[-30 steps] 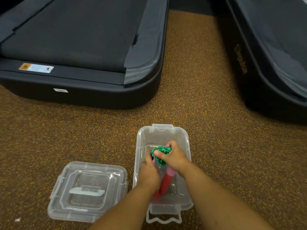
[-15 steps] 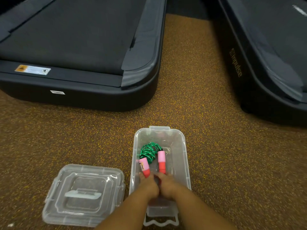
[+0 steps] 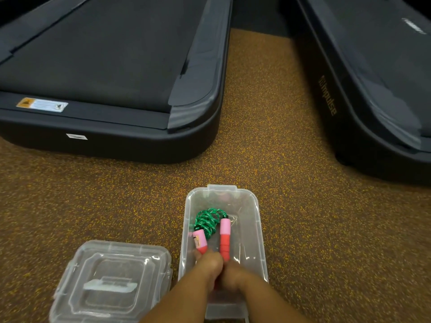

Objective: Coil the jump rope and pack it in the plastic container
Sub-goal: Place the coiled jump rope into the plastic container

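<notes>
A clear plastic container point(image 3: 257, 231) stands open on the floor in front of me. Inside it lies the jump rope: a coiled green cord point(image 3: 206, 221) at the far end and two pink-and-red handles point(image 3: 225, 238) pointing back toward me. My left hand point(image 3: 208, 264) grips the near end of the left handle. My right hand point(image 3: 233, 275) is closed around the near end of the right handle. Both hands sit inside the container's near half, touching each other. The handle ends are hidden by my fingers.
The container's clear lid point(image 3: 112, 280) lies flat on the floor just left of it. Speckled brown rubber floor point(image 3: 326, 229) surrounds everything. A black treadmill deck point(image 3: 112, 89) fills the far left, and a second treadmill point(image 3: 373, 89) runs along the right.
A second ago both hands were pressing the green coil at the container's middle. They slid back to the handle ends, leaving the coil and handles resting inside.
</notes>
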Demonstrator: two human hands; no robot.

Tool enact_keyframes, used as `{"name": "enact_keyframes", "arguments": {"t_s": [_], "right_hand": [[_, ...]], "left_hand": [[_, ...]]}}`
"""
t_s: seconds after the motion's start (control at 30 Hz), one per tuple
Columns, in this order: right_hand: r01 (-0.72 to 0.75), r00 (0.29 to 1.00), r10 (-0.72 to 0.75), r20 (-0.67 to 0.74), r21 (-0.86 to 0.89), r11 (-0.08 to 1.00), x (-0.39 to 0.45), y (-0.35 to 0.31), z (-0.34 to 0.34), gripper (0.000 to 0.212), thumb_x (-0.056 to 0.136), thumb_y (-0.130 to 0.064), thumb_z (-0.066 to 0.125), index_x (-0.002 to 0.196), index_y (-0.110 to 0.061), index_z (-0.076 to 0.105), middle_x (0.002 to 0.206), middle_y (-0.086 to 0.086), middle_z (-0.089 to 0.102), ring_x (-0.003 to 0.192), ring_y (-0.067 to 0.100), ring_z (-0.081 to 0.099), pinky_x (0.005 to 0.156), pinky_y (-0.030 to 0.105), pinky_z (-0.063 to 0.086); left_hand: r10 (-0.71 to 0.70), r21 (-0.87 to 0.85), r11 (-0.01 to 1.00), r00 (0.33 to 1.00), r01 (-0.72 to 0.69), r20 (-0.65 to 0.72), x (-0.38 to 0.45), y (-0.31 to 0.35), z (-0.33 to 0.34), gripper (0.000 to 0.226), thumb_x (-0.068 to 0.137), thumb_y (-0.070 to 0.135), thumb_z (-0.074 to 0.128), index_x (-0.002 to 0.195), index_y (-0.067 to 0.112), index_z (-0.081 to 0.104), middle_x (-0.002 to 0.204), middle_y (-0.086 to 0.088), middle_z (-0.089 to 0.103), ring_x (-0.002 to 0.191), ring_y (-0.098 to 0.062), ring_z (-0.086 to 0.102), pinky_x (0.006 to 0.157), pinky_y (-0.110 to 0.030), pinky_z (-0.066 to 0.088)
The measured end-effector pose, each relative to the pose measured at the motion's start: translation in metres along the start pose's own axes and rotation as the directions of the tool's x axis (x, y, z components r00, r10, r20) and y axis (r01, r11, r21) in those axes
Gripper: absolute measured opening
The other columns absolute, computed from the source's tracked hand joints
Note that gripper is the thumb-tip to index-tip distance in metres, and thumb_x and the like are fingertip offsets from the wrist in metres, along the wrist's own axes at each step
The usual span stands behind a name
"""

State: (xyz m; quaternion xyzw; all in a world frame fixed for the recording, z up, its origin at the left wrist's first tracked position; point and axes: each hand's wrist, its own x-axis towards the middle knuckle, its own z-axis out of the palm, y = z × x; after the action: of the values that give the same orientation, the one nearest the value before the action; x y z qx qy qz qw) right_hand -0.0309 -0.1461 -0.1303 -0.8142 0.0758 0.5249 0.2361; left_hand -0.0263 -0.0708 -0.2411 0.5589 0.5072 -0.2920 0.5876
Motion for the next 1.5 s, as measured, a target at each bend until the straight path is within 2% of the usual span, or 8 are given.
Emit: {"name": "enact_keyframes", "arguments": {"t_s": [0.1, 0.33, 0.53, 0.77, 1.0, 1.2, 1.33, 1.5], "right_hand": [[0.041, 0.999, -0.037, -0.029, 0.122, 0.992, 0.018, 0.010, 0.007, 0.047, 0.079, -0.033, 0.065, 0.126, -0.025, 0.059, 0.129, 0.008, 0.062, 0.108, 0.019, 0.059, 0.102, 0.038, 0.047], [0.019, 1.000, -0.016, -0.011, 0.305, 0.952, 0.034, 0.021, 0.006, 0.045, 0.073, -0.024, 0.065, 0.118, -0.022, 0.067, 0.108, 0.006, 0.073, 0.101, 0.024, 0.068, 0.089, 0.042, 0.056], [0.020, 0.999, -0.014, -0.044, 0.145, 0.989, 0.000, 0.008, -0.003, 0.043, 0.071, -0.027, 0.072, 0.113, -0.017, 0.069, 0.110, 0.005, 0.072, 0.098, 0.019, 0.066, 0.093, 0.034, 0.053], [0.048, 0.989, -0.055, -0.136, -0.053, 0.997, -0.025, 0.002, -0.004, 0.044, 0.082, -0.024, 0.068, 0.125, -0.016, 0.061, 0.123, 0.009, 0.067, 0.108, 0.023, 0.064, 0.090, 0.029, 0.049], [0.393, 0.872, -0.235, -0.430, 0.325, 0.860, -0.046, -0.019, -0.007, 0.053, 0.093, -0.061, 0.038, 0.139, -0.035, 0.042, 0.138, -0.001, 0.052, 0.121, 0.021, 0.052, 0.105, 0.038, 0.040], [0.452, 0.830, -0.370, -0.418, 0.113, 0.885, -0.068, -0.040, -0.008, 0.059, 0.096, -0.040, 0.040, 0.147, -0.049, 0.011, 0.146, -0.003, 0.043, 0.130, 0.023, 0.046, 0.110, 0.047, 0.036], [0.456, 0.815, -0.404, -0.416, 0.029, 0.890, -0.084, -0.044, -0.002, 0.063, 0.097, -0.034, 0.047, 0.148, -0.047, 0.014, 0.141, -0.010, 0.042, 0.132, 0.023, 0.043, 0.111, 0.047, 0.033], [0.471, 0.800, -0.452, -0.395, -0.053, 0.881, -0.094, -0.034, 0.004, 0.062, 0.096, -0.031, 0.052, 0.149, -0.042, 0.021, 0.149, -0.001, 0.039, 0.134, 0.021, 0.039, 0.111, 0.036, 0.033]], "left_hand": [[-0.058, 0.005, 0.998, 0.997, 0.058, 0.040, 0.063, -0.019, 0.010, 0.083, 0.055, 0.019, 0.049, 0.138, 0.015, 0.046, 0.103, -0.020, 0.067, 0.080, -0.035, 0.068, 0.068, -0.049, 0.058], [0.099, 0.240, 0.964, 0.991, -0.117, 0.086, -0.036, 0.008, 0.002, 0.061, 0.092, 0.037, 0.040, 0.148, 0.017, 0.023, 0.142, -0.020, 0.046, 0.123, -0.037, 0.051, 0.104, -0.047, 0.042], [0.023, 0.206, 0.978, 0.997, -0.039, 0.076, 0.009, -0.005, 0.001, 0.087, 0.055, 0.037, 0.063, 0.137, 0.012, 0.044, 0.124, -0.019, 0.060, 0.093, -0.035, 0.067, 0.061, -0.045, 0.059], [0.257, 0.599, 0.737, 0.949, -0.314, 0.181, -0.100, 0.030, -0.021, 0.050, 0.098, 0.035, 0.042, 0.138, 0.006, 0.044, 0.146, -0.023, 0.036, 0.126, -0.034, 0.047, 0.105, -0.034, 0.038], [0.580, 0.553, 0.555, 0.765, -0.622, 0.279, -0.153, 0.053, -0.048, 0.035, 0.097, 0.023, 0.036, 0.127, 0.016, 0.052, 0.126, -0.009, 0.059, 0.111, -0.028, 0.056, 0.095, -0.033, 0.044], [0.845, 0.528, 0.411, 0.528, -0.743, 0.086, -0.176, 0.064, -0.091, 0.041, 0.093, 0.007, 0.046, 0.133, 0.013, 0.053, 0.135, -0.007, 0.053, 0.125, -0.023, 0.045, 0.103, -0.023, 0.030], [0.761, 0.492, 0.641, 0.570, -0.589, -0.309, -0.160, 0.052, -0.135, 0.038, 0.090, 0.010, 0.054, 0.128, 0.015, 0.056, 0.131, -0.009, 0.044, 0.123, -0.025, 0.040, 0.101, -0.029, 0.033], [0.162, -0.052, 0.972, 0.814, -0.229, -0.558, -0.126, 0.025, -0.182, 0.031, 0.085, 0.014, 0.057, 0.114, 0.023, 0.060, 0.142, -0.010, 0.024, 0.119, -0.034, 0.041, 0.103, -0.042, 0.041]]}}
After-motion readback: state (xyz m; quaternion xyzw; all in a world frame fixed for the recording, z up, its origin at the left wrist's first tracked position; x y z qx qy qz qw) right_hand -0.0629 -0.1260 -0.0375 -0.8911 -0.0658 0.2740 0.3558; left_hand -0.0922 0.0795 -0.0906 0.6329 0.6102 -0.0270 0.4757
